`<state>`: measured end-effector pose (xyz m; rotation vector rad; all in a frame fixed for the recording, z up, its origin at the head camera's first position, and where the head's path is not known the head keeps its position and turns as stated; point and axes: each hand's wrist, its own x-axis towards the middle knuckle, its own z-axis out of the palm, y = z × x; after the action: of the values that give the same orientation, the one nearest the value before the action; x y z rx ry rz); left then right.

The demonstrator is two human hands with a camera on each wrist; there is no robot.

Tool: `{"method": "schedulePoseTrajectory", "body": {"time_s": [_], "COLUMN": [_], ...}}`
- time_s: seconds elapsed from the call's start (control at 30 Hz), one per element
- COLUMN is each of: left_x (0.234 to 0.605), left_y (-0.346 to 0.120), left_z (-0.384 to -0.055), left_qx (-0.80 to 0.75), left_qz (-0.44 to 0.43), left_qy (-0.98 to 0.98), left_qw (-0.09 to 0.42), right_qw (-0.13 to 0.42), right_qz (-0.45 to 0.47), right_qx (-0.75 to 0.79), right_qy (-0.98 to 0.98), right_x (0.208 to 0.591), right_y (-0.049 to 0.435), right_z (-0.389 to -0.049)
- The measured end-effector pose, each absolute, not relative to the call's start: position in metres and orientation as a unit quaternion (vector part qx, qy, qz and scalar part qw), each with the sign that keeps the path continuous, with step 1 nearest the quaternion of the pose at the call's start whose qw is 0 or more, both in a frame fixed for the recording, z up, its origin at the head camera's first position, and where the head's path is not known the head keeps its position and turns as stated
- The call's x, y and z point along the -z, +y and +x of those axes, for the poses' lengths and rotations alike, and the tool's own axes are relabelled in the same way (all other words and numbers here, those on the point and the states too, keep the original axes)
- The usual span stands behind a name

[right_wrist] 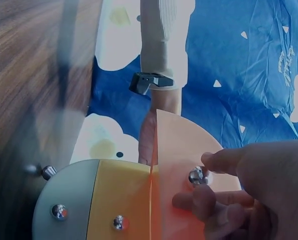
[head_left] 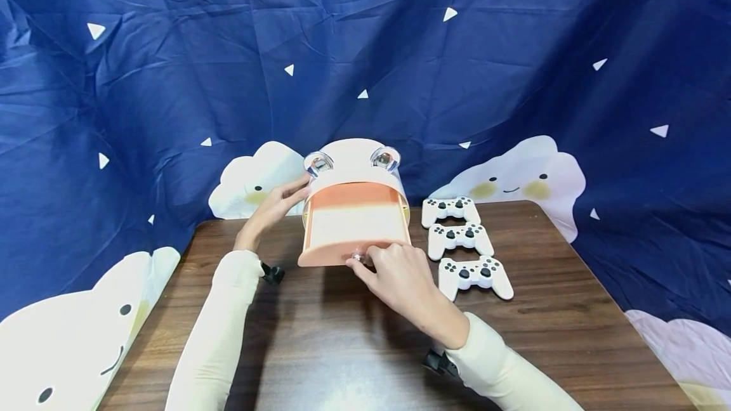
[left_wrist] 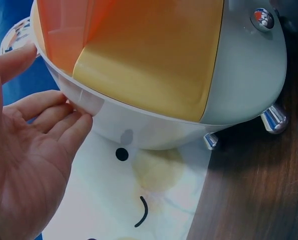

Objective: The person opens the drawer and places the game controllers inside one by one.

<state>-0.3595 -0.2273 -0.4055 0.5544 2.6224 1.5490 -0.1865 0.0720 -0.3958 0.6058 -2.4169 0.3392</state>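
A small rounded storage cabinet [head_left: 355, 160] with a white shell stands near the back of the table. Its peach top drawer [head_left: 358, 226] is pulled well out, showing a pale bare floor. My right hand [head_left: 407, 279] pinches the shiny knob [right_wrist: 198, 176] on that drawer's front between thumb and fingers. Against the cabinet's left side rests my left hand [head_left: 276, 207], its fingers extended along the shell in the left wrist view. Below the peach drawer are a closed yellow drawer [left_wrist: 154, 60] and a grey-green drawer [left_wrist: 246, 75], each with a chrome knob.
Several white game controllers [head_left: 476, 275] lie in a column on the table [head_left: 548, 309], right of the cabinet. Two chrome rings [head_left: 386, 158] stand on the cabinet's top. Chrome feet [left_wrist: 274, 119] support it. Behind hangs a blue cloth [head_left: 365, 37] with clouds.
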Motion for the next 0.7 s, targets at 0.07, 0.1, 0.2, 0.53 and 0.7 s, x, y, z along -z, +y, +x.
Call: {"method": "schedulePoseTrajectory", "body": {"time_s": [0.07,0.1,0.2,0.53,0.7], "left_x": [0.406,0.406,0.407,0.407,0.407], "left_y": [-0.228,-0.228,-0.228,-0.228,-0.228], "left_z": [-0.36,-0.36,-0.36,-0.36,-0.36], "left_qx": [-0.499,-0.5,-0.501,-0.498,-0.505], "left_qz": [0.181,0.18,0.182,0.182,0.182], "left_qy": [0.847,0.847,0.846,0.848,0.844], "left_qw": [0.024,0.024,0.026,0.02,0.02], "right_qw": [0.295,0.286,0.259,0.226,0.219], "right_qz": [0.228,0.226,0.223,0.21,0.212], "right_qx": [-0.131,-0.134,-0.151,-0.172,-0.164], "right_qy": [-0.919,-0.921,-0.928,-0.936,-0.938], "right_x": [0.394,0.392,0.386,0.363,0.364], "right_y": [0.075,0.077,0.084,0.14,0.178], "right_z": [-0.186,-0.185,-0.184,-0.189,-0.198]}}
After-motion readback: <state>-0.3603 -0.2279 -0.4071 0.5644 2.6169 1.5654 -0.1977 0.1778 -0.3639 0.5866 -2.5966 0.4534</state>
